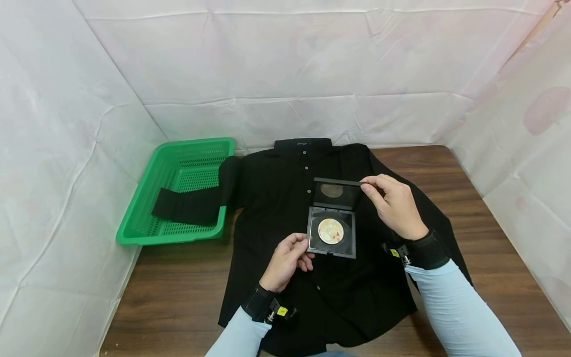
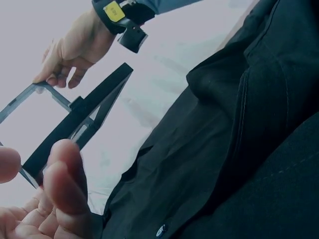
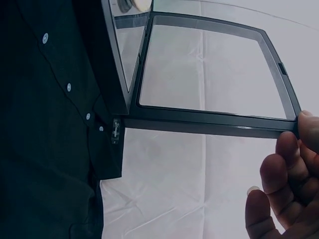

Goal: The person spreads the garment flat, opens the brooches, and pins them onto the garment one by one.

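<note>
A hinged black-framed display case (image 1: 354, 240) with clear panes is held above a black shirt (image 1: 272, 213). Mounted in its lower half is a round, pale, mottled disc (image 1: 331, 231). My left hand (image 1: 285, 260) pinches the case's lower left corner between thumb and fingers; the left wrist view has these fingers (image 2: 65, 184) close up. The lid (image 3: 209, 122) is swung up from the base, and my right hand (image 1: 394, 206) pinches its upper right corner. In the right wrist view, the thumb and a finger (image 3: 286, 144) grip that corner while other fingers stay off it.
A green plastic basket (image 1: 134, 208) stands at the left, with one shirt sleeve (image 1: 187, 206) lying in it. Under the shirt is a brown wooden table (image 1: 178, 282). White sheeting (image 1: 290, 59) encloses the back and both sides.
</note>
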Motion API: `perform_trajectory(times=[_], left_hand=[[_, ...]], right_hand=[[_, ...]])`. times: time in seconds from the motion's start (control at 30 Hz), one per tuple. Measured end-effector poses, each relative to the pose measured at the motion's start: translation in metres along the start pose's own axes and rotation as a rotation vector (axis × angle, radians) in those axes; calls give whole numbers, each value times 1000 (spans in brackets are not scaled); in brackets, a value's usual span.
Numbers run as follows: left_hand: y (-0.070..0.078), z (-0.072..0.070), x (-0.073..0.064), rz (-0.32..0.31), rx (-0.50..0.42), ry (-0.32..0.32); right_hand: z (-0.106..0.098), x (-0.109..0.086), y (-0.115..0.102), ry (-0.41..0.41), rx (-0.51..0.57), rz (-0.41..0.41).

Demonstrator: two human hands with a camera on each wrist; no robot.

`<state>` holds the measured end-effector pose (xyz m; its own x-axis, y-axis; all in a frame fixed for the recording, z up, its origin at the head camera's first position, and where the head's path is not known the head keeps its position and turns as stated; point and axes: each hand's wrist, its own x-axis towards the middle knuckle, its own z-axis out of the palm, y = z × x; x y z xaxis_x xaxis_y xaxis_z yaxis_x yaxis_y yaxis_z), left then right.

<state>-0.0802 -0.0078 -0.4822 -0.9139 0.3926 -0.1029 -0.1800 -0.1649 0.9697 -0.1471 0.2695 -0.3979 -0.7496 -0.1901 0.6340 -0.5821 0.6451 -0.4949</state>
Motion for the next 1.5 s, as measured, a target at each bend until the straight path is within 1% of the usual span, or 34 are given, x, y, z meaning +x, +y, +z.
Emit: perform_trajectory(times=[0.23, 0.37, 0.6, 0.83, 1.0, 1.13, 1.2, 1.3, 1.4, 1.5], left_hand=[[0, 2, 1, -22, -5, -14], [-2, 2, 1, -20, -1, -28], [-4, 2, 1, 19, 37, -23], [-6, 1, 0, 39, 68, -12], [-6, 0, -1, 57, 62, -1], [-3, -2, -2, 72, 46, 10], [-2, -3, -2, 78, 44, 15], [0, -5, -2, 81, 47, 25], [1, -7, -3, 80, 46, 38], [1, -7, -3, 75, 39, 44]], right_hand=[[0, -1, -1, -1, 15, 14], [0, -1, -2, -3, 23, 9], [2, -4, -1, -9, 23, 17], [3, -3, -3, -16, 18, 32], [4, -3, -5, -6, 20, 44], [3, -7, -8, 13, 38, 52], [4, -9, -10, 16, 48, 44], [8, -13, -13, -30, 60, 23], [17, -17, -18, -132, 68, 17], [26, -19, -25, -234, 55, 32]])
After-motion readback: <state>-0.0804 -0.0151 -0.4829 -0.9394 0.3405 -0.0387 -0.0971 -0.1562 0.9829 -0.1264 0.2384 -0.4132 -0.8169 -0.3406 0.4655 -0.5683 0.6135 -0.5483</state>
